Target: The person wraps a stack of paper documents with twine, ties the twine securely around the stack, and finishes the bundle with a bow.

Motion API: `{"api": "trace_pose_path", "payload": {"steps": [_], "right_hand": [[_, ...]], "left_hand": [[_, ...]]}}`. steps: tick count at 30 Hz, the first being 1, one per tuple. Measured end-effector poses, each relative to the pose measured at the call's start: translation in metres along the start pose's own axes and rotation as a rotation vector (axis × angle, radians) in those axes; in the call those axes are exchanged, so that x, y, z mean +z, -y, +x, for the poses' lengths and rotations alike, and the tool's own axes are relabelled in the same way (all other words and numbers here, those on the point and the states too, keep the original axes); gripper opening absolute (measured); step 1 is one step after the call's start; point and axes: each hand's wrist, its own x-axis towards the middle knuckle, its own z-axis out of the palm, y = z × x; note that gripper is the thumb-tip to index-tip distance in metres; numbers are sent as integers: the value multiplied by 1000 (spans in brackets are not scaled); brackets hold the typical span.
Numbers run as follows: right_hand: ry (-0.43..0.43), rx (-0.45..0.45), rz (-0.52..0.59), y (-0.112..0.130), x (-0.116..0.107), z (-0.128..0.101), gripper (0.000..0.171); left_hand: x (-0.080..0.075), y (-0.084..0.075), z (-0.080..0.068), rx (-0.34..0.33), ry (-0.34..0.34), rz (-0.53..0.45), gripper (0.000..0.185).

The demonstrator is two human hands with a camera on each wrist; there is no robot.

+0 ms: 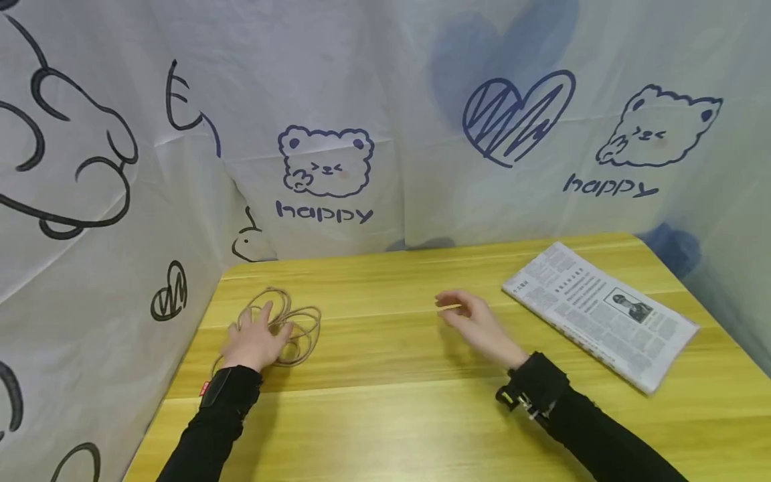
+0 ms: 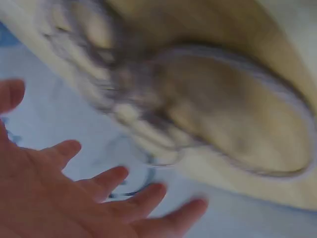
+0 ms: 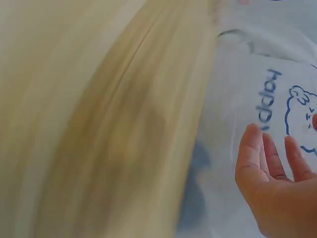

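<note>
A loosely coiled tan rope [image 1: 310,328] lies at the left side of the wooden table. Over it is my left hand [image 1: 255,341], its fingers spread; in the left wrist view the rope loops [image 2: 237,57] show beyond the outstretched fingertips [image 2: 190,208], apart from them. My right hand [image 1: 478,328] hovers above the middle of the table with nothing in it, its fingers relaxed and gently bent. The same hand [image 3: 277,193] appears in the right wrist view with a gap between the fingers.
At the right lies a folded newspaper [image 1: 602,314]. White cloth walls [image 1: 415,187] with drawn bears and hearts rise behind and at the sides of the table [image 1: 385,428]. A small red tag [image 1: 204,388] shows beside the left wrist.
</note>
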Motion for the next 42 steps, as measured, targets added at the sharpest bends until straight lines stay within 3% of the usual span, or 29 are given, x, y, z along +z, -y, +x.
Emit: {"api": "trace_pose_path", "payload": {"steps": [3,6,9,12,15,18,20,24,26,28,31,35,42], "right_hand": [[57,153,309,6,13,11,41],[89,268,464,7,24,16,43],[96,303,468,3,31,17,43],[96,311,401,-5,36,17,43],[102,318,334,-13,39,18,43],[134,318,300,-20,39,18,48],[170,311,303,-22,38,18,55],[248,329,414,-25,35,18,72],[278,355,501,-26,33,19,75],[294,378,574,-28,33,21,71],[272,397,648,-30,30,21,53],[206,383,736,-30,20,20,27],[185,272,947,-24,-18,18,13]], "left_hand": [[3,11,5,-46,73,-39,75],[12,10,8,-31,63,-64,70],[20,-3,12,23,36,-64,50],[27,-26,13,76,37,-81,22],[35,-54,11,122,62,-142,20],[42,-82,7,197,98,-304,21],[45,-98,6,259,134,-465,17],[49,-119,6,370,275,-801,26],[49,-125,6,398,353,-921,32],[48,-127,6,414,415,-996,32],[46,-125,5,419,437,-1026,35],[44,-111,4,386,409,-1074,33],[29,-75,6,250,320,-1189,26]]}}
